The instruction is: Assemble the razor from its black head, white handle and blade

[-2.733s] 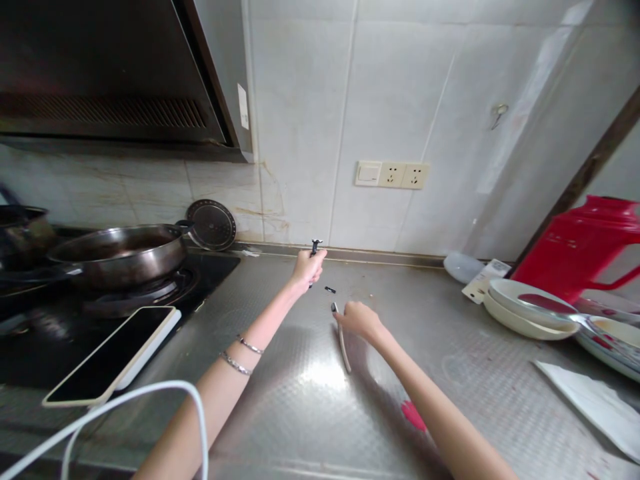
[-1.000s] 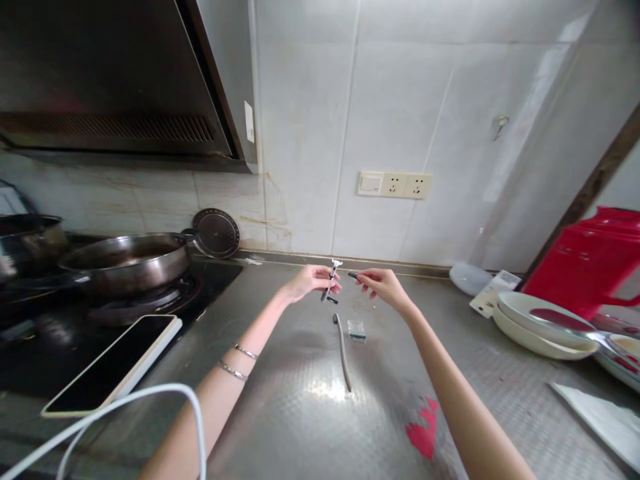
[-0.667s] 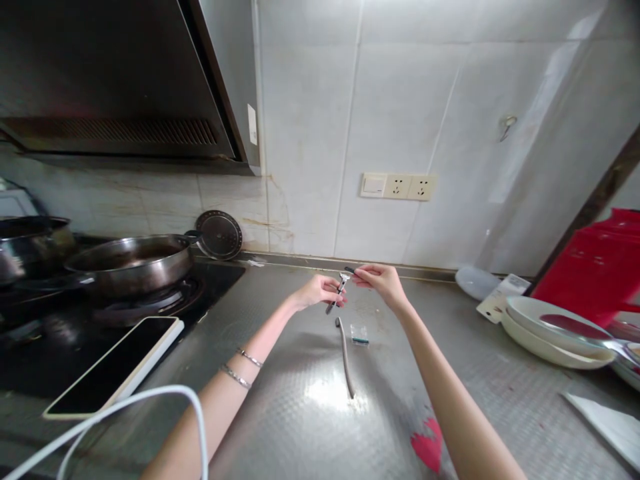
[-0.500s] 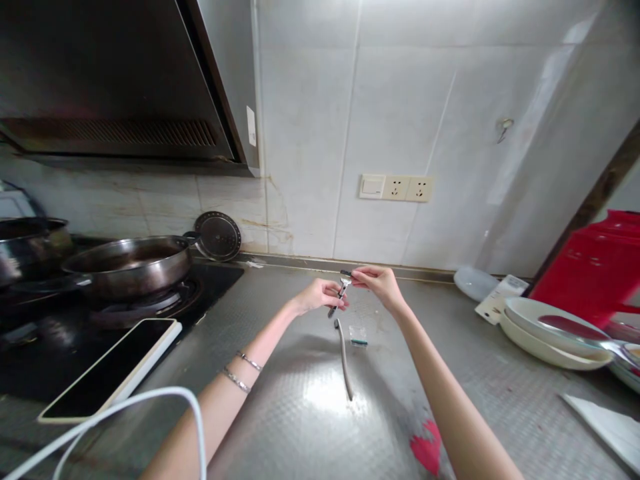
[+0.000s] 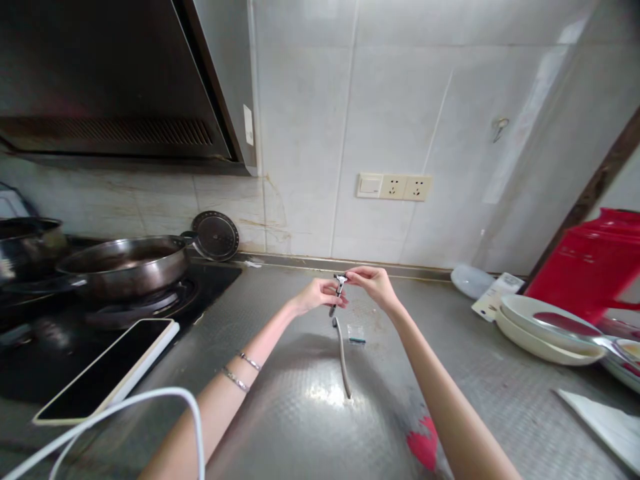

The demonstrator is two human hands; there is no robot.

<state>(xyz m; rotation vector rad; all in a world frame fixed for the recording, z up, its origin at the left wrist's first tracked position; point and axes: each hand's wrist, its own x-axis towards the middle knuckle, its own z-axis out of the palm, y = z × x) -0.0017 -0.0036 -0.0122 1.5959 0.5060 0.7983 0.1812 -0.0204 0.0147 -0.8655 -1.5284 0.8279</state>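
My left hand is closed around the handle of a small silver-and-black razor, held nearly upright above the counter. My right hand pinches the right end of the dark razor head at its top. On the steel below lies a slim grey stick with a dark, bent upper end; its kind is unclear. Right of it is a small clear plastic case with a green strip along its lower edge.
A phone with a white cable lies at left beside the stove, where a steel pan sits. On the right are stacked dishes, a red container and a white sheet. A red patch marks the counter's front.
The view has shifted slightly. The razor stands a little more upright, and its dark head now lies straight across the top. Both hands keep their grip.
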